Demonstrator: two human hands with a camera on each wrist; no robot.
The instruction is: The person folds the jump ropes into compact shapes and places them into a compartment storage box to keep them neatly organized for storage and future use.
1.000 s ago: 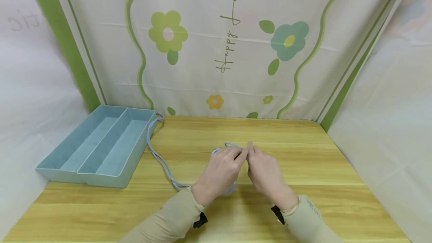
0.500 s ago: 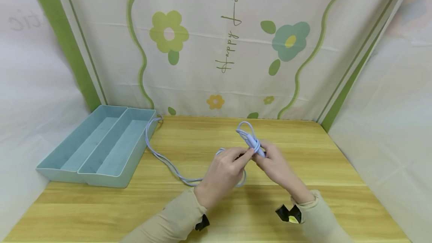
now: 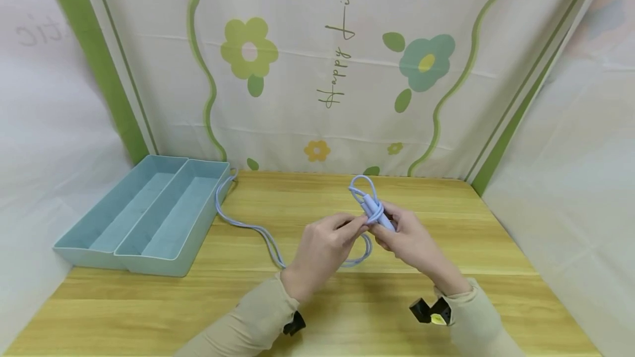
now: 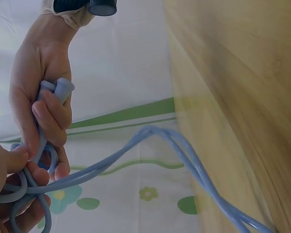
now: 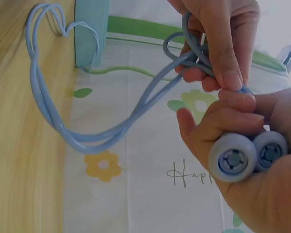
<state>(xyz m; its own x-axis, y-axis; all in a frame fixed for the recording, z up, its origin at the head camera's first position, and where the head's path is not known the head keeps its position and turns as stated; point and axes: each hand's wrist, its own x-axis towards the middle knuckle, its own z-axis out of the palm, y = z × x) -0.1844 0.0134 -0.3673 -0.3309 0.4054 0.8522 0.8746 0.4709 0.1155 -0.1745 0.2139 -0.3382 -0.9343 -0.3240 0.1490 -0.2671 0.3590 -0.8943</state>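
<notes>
Light-blue jump rope [image 3: 377, 212] held up in both hands, right of the tray [image 3: 154, 265].
Right hand [image 3: 415, 242] curls round the two handles [image 5: 233, 158], cord wrapped about them; left hand [image 3: 321, 247] pinches cord just beside. Slack cord [image 5: 57, 124] drops to the wooden table [image 3: 278, 197], runs to the tray's right side; contact unclear. Tray has two long compartments, floors visible.

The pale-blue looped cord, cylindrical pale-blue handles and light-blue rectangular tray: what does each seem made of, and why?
Cord: probably smooth, slightly glossy plastic or rubber; it bends softly, no weave visible.
Handles: likely hard, satin plastic; spoked ends look moulded.
Tray: apparently matte plastic; walls are thin, corners rounded.
</notes>
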